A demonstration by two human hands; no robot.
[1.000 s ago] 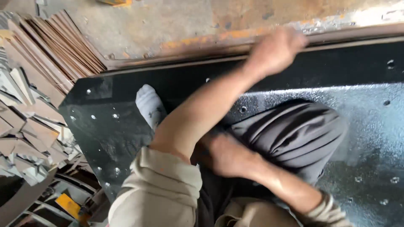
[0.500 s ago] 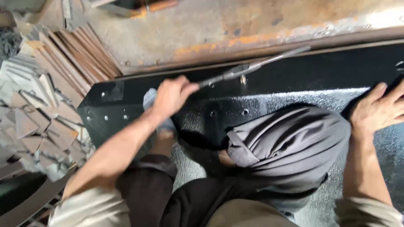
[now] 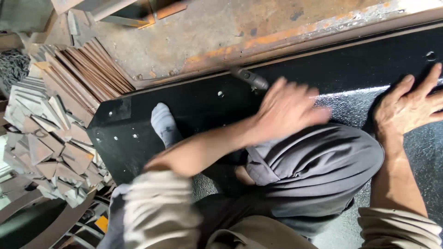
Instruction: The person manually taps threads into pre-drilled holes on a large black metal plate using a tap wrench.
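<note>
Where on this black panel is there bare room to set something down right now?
Bare black panel lies along its far edge, between the left hand and the right hand. Another free patch sits at the left corner, between the socked foot and the stacked metal pieces. Around the bent knee it is crowded.

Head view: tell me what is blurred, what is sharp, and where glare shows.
Head view: the left hand and its forearm smear with motion blur, as does the dark tool by it; the right hand, flat on the black metal plate, is sharp; glare streaks the plate's textured face near that hand; the stacked metal pieces stay crisp.
</note>
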